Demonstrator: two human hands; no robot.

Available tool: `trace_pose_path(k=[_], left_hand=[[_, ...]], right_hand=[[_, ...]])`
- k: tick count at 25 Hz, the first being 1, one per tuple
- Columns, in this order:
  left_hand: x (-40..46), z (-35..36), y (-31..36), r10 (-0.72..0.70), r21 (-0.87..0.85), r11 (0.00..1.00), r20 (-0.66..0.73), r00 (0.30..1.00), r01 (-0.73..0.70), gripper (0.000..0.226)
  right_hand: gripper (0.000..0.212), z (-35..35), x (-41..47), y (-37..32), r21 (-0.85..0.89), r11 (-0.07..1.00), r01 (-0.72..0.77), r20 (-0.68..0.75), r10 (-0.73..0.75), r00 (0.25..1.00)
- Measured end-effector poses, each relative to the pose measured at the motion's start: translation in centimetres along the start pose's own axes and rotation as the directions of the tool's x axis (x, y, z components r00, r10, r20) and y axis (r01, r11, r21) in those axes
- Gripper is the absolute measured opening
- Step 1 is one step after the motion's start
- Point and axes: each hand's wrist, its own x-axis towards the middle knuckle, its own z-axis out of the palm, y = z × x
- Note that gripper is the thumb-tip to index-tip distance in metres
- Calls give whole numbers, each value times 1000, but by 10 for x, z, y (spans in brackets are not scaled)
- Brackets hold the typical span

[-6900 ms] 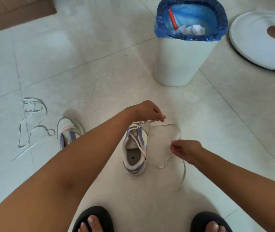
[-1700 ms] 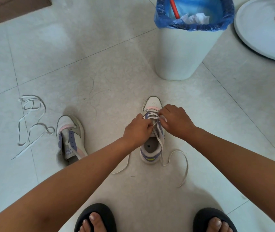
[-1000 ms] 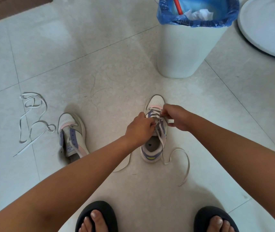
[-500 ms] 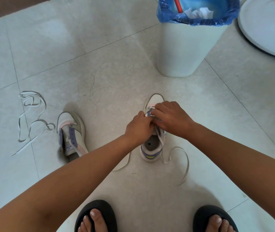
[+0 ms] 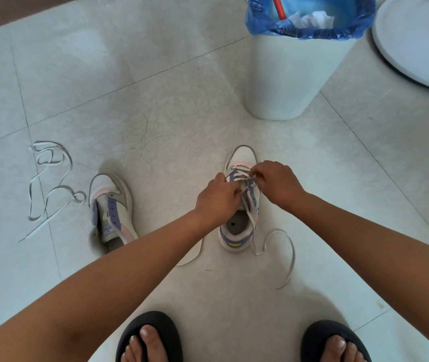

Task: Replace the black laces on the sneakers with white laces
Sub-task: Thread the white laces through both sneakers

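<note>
A white and purple sneaker (image 5: 242, 160) stands on the floor in front of me, toe pointing away. A white lace (image 5: 284, 253) is threaded through its upper eyelets, and its loose ends trail on the tiles to the right and left of the heel. My left hand (image 5: 217, 199) rests curled on the sneaker's left side, holding the lace near the tongue. My right hand (image 5: 277, 182) pinches the lace at the eyelets near the toe. A second sneaker (image 5: 111, 205) without a lace lies to the left. Another loose white lace (image 5: 49, 184) is coiled further left.
A white bin (image 5: 291, 71) with a blue liner stands just beyond the sneaker. A round white fan base (image 5: 414, 40) is at the upper right. My feet in black slippers (image 5: 150, 338) are at the bottom. The floor is pale tile.
My right hand has shifted slightly right and now pinches the lace at the upper eyelets. The left hand stays on the sneaker. The sneaker has not moved.
</note>
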Motion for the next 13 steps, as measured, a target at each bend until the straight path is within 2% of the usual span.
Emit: trace_pose_path(k=[1, 3, 5, 6, 7, 8, 10, 11, 12, 13], left_hand=[[0, 0, 0, 1, -3, 1000, -2, 1000, -1, 28], [0, 0, -1, 3, -10, 1000, -5, 1000, -3, 28], [0, 1, -2, 4, -13, 1000, -6, 1000, -4, 28], [0, 2, -2, 2, -9, 1000, -9, 1000, -2, 28], [0, 3, -2, -1, -1, 1000, -19, 1000, 1, 28], [0, 4, -2, -6, 8, 1000, -37, 999, 6, 29], [-2, 7, -2, -9, 15, 1000, -99, 995, 10, 29], [-4, 8, -2, -8, -7, 1000, -135, 991, 7, 28], [-5, 10, -1, -9, -52, 999, -167, 986, 1, 27], [-5, 11, 0, -18, -110, 994, -188, 982, -3, 26]], right_hand=[[20, 0, 2, -1, 200, 967, -160, 57, 152, 987], [15, -4, 8, -3, 551, 750, -367, 167, 332, 928], [16, -11, 10, -1, 754, 427, -500, 348, 386, 855], [18, -13, 9, 0, 783, 315, -535, 417, 372, 829], [19, -13, 7, 1, 788, 301, -537, 430, 354, 830], [19, -12, 5, 2, 768, 397, -503, 387, 338, 858], [20, -6, -2, 4, 586, 734, -344, 227, 258, 939], [20, -3, -6, 3, 506, 818, -274, 173, 215, 961], [19, 0, -9, 2, 491, 834, -251, 147, 204, 968], [18, 3, -13, 2, 531, 805, -266, 138, 228, 964]])
